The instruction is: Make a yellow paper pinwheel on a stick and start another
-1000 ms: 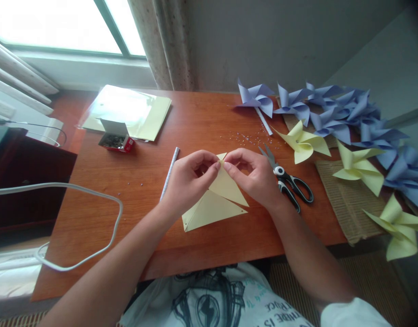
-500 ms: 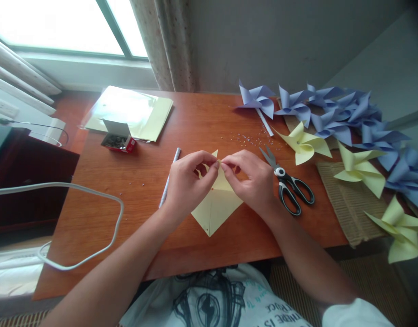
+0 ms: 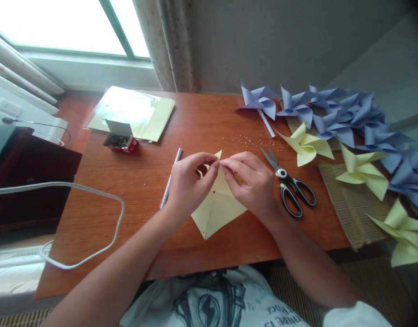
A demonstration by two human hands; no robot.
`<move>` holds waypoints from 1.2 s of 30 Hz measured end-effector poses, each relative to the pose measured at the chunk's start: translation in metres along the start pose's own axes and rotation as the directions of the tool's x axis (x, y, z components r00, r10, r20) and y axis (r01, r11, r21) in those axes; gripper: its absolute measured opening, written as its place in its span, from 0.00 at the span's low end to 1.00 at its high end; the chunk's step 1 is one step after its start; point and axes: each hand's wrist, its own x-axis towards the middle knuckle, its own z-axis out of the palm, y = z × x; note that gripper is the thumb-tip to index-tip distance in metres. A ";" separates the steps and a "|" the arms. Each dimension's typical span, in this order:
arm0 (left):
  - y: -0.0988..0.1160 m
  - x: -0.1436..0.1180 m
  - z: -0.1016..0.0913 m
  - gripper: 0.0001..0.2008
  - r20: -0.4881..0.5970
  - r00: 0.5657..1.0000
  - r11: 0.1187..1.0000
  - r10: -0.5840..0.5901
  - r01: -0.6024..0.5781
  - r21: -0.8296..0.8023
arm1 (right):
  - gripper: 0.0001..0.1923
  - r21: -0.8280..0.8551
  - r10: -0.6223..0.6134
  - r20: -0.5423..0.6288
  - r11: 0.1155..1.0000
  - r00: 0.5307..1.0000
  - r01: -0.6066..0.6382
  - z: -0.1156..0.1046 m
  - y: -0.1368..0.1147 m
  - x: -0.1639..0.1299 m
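Observation:
A pale yellow paper square (image 3: pixel 215 213), cut along its diagonals, lies on the wooden table (image 3: pixel 195 122) in front of me. My left hand (image 3: pixel 188 184) and my right hand (image 3: pixel 251 181) both pinch a folded-up flap of it near its far corner, fingertips almost touching. A white paper stick (image 3: pixel 171 178) lies just left of my left hand. Black-handled scissors (image 3: pixel 290 187) lie to the right of my right hand.
Finished blue pinwheels (image 3: pixel 331 116) and yellow pinwheels (image 3: pixel 361 170) crowd the table's right side over a woven mat (image 3: pixel 348 204). An open box of pins (image 3: pixel 120 140) and yellow sheets in plastic (image 3: pixel 134 111) sit far left. Small beads (image 3: pixel 249 138) are scattered. A white cable (image 3: pixel 93 227) loops at left.
The yellow paper has been turned, from two triangles pointing left and right to a point facing me. Both hands stay pinched on its upper flap, shifted slightly right.

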 end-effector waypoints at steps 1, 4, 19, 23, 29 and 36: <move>0.000 0.000 0.000 0.04 0.003 1.000 1.000 0.006 -0.006 0.002 | 0.08 -0.007 0.005 -0.008 1.000 1.000 -0.005 0.000 0.000 0.000; 0.001 0.000 0.000 0.05 0.000 0.999 0.999 0.033 -0.033 0.025 | 0.07 -0.025 0.018 -0.026 1.000 0.999 -0.019 0.001 0.000 0.001; 0.003 -0.003 0.000 0.06 -0.004 0.988 0.975 0.153 -0.150 0.164 | 0.09 0.052 0.125 -0.001 0.991 0.992 -0.124 0.001 -0.005 0.000; 0.002 -0.002 0.000 0.05 -0.008 0.988 0.976 0.154 -0.151 0.158 | 0.08 0.244 0.262 0.074 0.931 0.962 -0.272 -0.006 -0.006 0.006; 0.002 -0.001 0.000 0.04 0.009 0.993 0.990 0.117 -0.117 0.079 | 0.09 0.483 0.386 0.259 0.742 0.885 -0.465 -0.018 0.002 0.012; 0.002 -0.001 0.001 0.05 0.016 0.996 0.996 0.084 -0.084 0.022 | 0.04 0.276 0.323 0.189 0.889 0.927 -0.366 -0.012 0.003 0.008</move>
